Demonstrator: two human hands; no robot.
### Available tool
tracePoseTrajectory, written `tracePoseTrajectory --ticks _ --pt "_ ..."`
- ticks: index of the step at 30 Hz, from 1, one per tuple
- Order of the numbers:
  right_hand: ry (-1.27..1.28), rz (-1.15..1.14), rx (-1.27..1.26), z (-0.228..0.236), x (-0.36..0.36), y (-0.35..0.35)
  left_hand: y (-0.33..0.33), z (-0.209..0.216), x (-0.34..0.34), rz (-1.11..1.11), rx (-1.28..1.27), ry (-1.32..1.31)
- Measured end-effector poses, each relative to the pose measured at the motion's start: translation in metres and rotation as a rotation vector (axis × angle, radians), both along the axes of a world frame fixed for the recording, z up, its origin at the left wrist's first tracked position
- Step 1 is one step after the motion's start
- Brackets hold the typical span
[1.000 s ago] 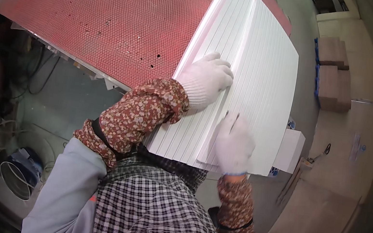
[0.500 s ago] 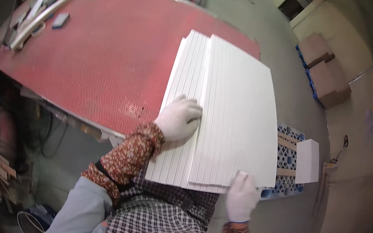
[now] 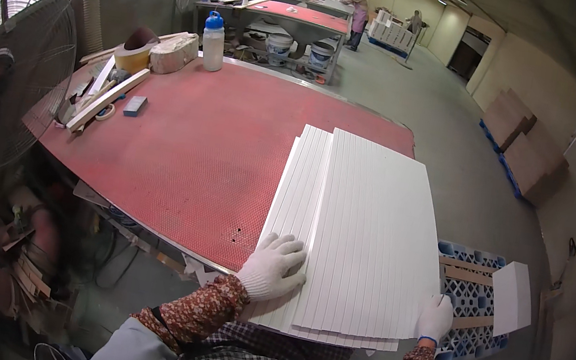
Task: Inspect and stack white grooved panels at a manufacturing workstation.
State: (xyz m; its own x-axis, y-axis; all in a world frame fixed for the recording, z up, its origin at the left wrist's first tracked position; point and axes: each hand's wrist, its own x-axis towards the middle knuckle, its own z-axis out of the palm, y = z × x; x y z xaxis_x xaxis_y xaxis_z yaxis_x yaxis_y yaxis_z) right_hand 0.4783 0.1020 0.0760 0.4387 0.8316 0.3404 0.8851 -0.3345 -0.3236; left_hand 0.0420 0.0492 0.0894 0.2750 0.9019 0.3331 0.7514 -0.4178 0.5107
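White panels with lengthwise grooves (image 3: 374,231) lie in a stack at the right end of a red-topped table (image 3: 195,150). The upper panels are shifted right, so a strip of the lower ones (image 3: 294,196) shows along the left. My left hand (image 3: 274,268), in a white knit glove, rests on that strip with its fingers spread, beside the step up to the upper panels. At the right edge, close to the near corner, my gloved right hand (image 3: 435,320) is closed on the upper panel's edge. Its fingertips are partly hidden.
Tape rolls (image 3: 134,58), wood strips (image 3: 109,99), a small grey block (image 3: 135,106) and a blue-capped bottle (image 3: 213,44) sit on the table's far left. A fan (image 3: 4,67) stands left. Right is a blue pallet (image 3: 468,303) bearing a white block (image 3: 512,298). Another person (image 3: 355,17) works far off.
My view has tilted up, showing more of the room. My right hand has moved from the near edge round to the panel's right edge. My left hand has slid nearer, its fingers more spread.
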Motion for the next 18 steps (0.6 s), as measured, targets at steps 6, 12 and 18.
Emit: tracePoseTrajectory --ticks 6,12,18 --pt "0.097 0.206 0.010 -0.006 -0.070 -0.010 0.005 0.002 -0.018 0.093 0.046 0.068" --pt "-0.109 0.088 0.159 0.017 -0.061 0.014 -0.011 0.003 -0.027 0.154 -0.051 -0.073" --pt "0.096 0.058 0.056 -0.003 -0.014 0.015 -0.021 0.004 -0.015 0.107 -0.047 -0.159"
